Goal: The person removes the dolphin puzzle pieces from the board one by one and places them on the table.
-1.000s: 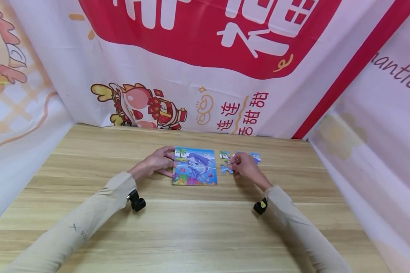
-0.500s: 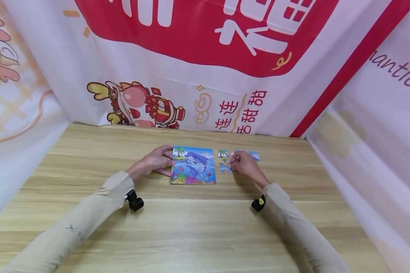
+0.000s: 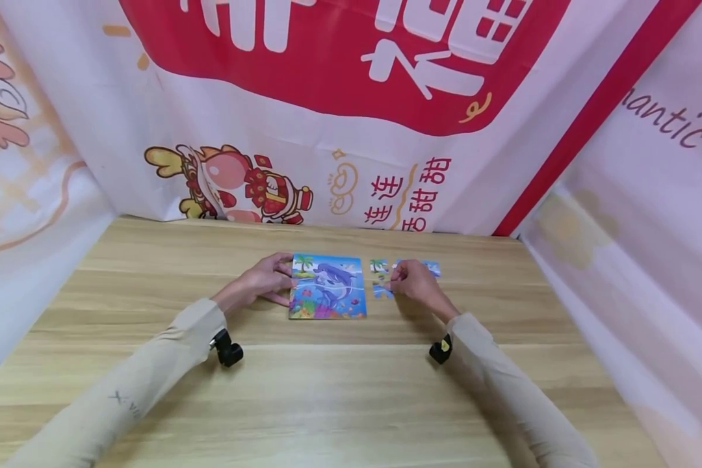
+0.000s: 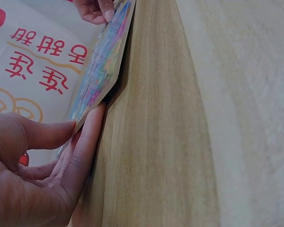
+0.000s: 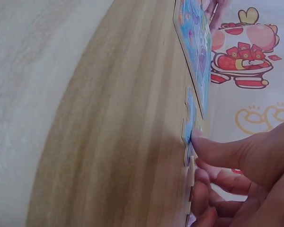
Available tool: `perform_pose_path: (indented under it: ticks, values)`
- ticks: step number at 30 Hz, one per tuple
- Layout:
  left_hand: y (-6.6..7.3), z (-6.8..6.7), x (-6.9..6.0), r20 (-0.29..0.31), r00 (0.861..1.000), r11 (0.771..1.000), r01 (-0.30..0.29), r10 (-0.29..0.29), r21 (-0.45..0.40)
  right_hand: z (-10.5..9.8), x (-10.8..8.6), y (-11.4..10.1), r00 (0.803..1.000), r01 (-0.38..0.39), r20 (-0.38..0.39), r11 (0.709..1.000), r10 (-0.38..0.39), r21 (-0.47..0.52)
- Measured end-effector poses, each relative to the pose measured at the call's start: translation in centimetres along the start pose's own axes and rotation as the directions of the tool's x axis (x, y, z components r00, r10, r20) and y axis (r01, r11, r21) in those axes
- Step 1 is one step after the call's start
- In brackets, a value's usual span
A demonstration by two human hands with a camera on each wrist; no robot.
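A square dolphin jigsaw puzzle (image 3: 327, 289) lies on the wooden table. My left hand (image 3: 266, 276) grips its left edge, the thumb on the upper side and a finger along the lower edge in the left wrist view. Right of the puzzle are several loose puzzle pieces: one with a palm tree (image 3: 377, 265), and others partly behind my right hand (image 3: 418, 283). That hand pinches a blue puzzle piece (image 5: 190, 116) low over the table; in the right wrist view its thumb touches the piece and the other fingers are curled. Where the fingertips meet is partly hidden.
The wooden table (image 3: 327, 390) stretches toward me in front of both hands. A printed white and red cloth (image 3: 327, 175) hangs along the back edge, with more cloth at both sides. Black wrist cameras (image 3: 227, 349) sit at both cuffs.
The head view has shifted slightly. My right fingers have moved a little over the loose pieces. The left hand stays at the puzzle's left edge.
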State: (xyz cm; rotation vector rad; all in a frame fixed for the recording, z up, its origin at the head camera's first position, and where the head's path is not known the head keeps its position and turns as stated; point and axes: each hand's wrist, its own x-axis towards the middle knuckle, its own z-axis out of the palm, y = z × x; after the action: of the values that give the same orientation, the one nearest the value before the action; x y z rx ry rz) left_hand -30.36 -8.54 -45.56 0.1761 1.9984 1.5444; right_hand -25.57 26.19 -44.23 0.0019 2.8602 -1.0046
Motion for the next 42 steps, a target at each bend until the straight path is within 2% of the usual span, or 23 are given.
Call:
perform_pose_path:
  ticks: [5,11,22,28,31,34,38,42]
  values:
    - [-0.3,-0.1,0.0,0.008,1.000,1.000,-0.007,0.007,-0.005,0.7,0.0,-0.1,0.996,0.086,-0.020,0.996,-0.086,0.019]
    - [0.0,-0.1,-0.3,0.005,1.000,1.000,-0.003,0.003,-0.004,1.6,-0.1,-0.9,0.984,0.179,-0.027,0.979,-0.177,0.095]
    - [0.0,-0.1,-0.3,-0.007,1.000,1.000,0.000,-0.001,-0.011,3.4,0.8,-4.0,0.972,0.224,0.033,0.961,-0.232,0.163]
    - [0.1,0.2,-0.5,-0.013,1.000,1.000,0.002,-0.002,-0.011,4.5,1.9,-6.4,0.957,0.269,0.064,0.950,-0.282,0.160]
    - [0.0,0.2,-0.4,-0.013,1.000,1.000,0.004,-0.004,-0.015,5.0,2.4,-7.5,0.947,0.287,0.105,0.947,-0.303,0.147]
    - [-0.1,0.1,-0.4,-0.008,1.000,1.000,0.001,-0.001,-0.018,5.4,2.6,-8.5,0.939,0.275,0.186,0.957,-0.289,0.098]
    - [-0.1,0.0,-0.4,-0.010,1.000,1.000,0.002,-0.002,-0.016,5.8,2.7,-9.5,0.932,0.226,0.287,0.974,-0.220,0.011]
    - [0.0,0.1,-0.5,-0.015,1.000,1.000,0.006,-0.007,-0.019,6.0,2.8,-9.9,0.931,0.191,0.322,0.981,-0.173,-0.027]
